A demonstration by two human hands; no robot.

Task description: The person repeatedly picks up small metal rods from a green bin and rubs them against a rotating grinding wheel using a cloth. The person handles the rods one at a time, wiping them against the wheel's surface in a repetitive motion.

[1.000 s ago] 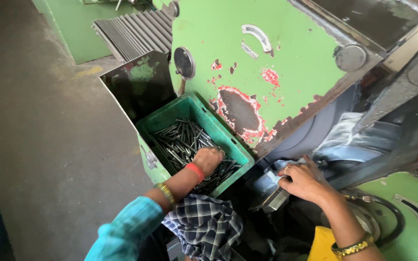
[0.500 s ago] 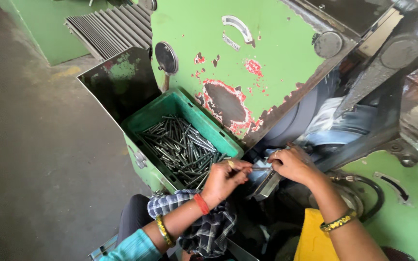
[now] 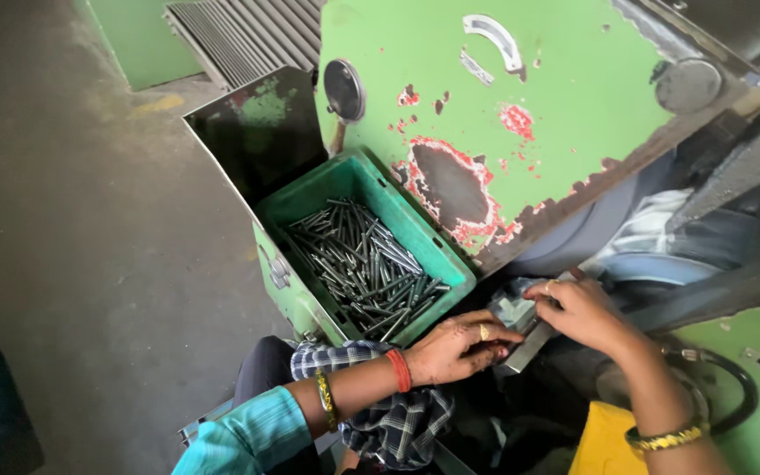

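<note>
So we're looking down at our 2 hands working right at the front of a big green machine (image 3: 565, 114) with chipped paint showing red and dark patches. Our left hand (image 3: 459, 347) sits just below the near corner of the green plastic crate (image 3: 450, 264), fingers stretched forward with the tips reaching toward a small grey metal piece (image 3: 521, 343), and it's touching or nearly touching it, hard to call from this angle. That hand isn't wrapped around anything we can see, so it reads as loosely spread, though what's under the palm is hidden. There's a ring on 1 finger, a red bangle (image 3: 399, 370) and a gold bangle (image 3: 325, 398) on the wrist, and a teal sleeve (image 3: 248, 435) further back. Our right hand (image 3: 578, 310) is just to the right of it, fingers curled down over the top of that same metal piece and a crumpled bit of pale cloth or plastic (image 3: 512, 299), so it's pinching or pressing there, but we can't tell exactly how tight. Gold bangle (image 3: 666, 437) on that wrist too, above a yellow sleeve (image 3: 604, 440). The crate is packed with a heap of thin dark metal rods (image 3: 362, 264), lying every which way, and it's tucked inside an open metal box (image 3: 257, 132) against the machine. A checked cloth (image 3: 398, 422) lies over our lap, and the concrete floor (image 3: 72, 246) runs off to the left.
</note>
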